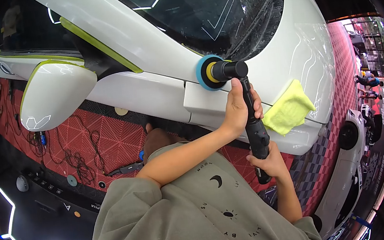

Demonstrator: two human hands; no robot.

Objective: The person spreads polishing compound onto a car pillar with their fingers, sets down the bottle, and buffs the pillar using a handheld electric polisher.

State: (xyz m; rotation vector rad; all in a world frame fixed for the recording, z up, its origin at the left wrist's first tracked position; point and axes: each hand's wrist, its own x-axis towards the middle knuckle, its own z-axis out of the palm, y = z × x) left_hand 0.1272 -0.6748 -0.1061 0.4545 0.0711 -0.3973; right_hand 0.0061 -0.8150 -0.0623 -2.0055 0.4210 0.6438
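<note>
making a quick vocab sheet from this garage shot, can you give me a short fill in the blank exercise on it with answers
1. Of the left grip and the right grip on the polisher, the ____ one is nearer the outer pad.
2. That outer pad is ____ in colour.
3. A lime-yellow cloth lies on the body of a ____ car.

Missing words: left; blue; white.

Free room over the white hood (303,47); polisher (256,134), yellow cloth (289,109) and wing mirror (56,94) as obstacles.
</note>
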